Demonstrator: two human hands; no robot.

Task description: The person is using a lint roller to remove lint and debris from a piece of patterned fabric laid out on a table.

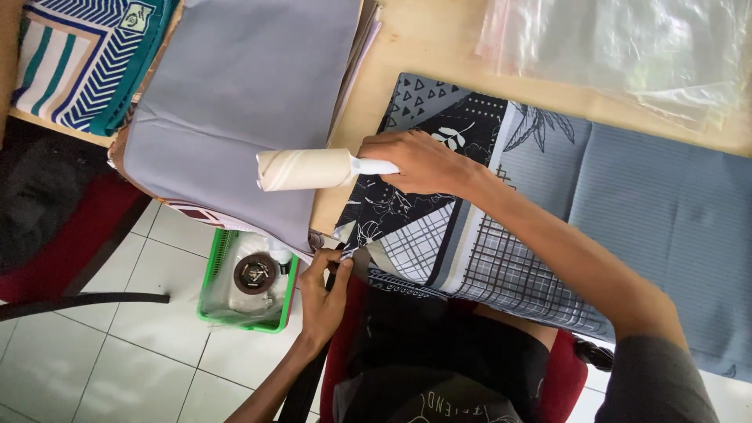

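Papery lint roller (305, 169) in right hand (423, 160)

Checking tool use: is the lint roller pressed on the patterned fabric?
No, the right hand holds the lint roller over the grey fabric.

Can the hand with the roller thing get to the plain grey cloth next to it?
Probably yes. The right hand holds the lint roller by its handle, and the roll's end is already over the grey cloth. Nothing lies between them.
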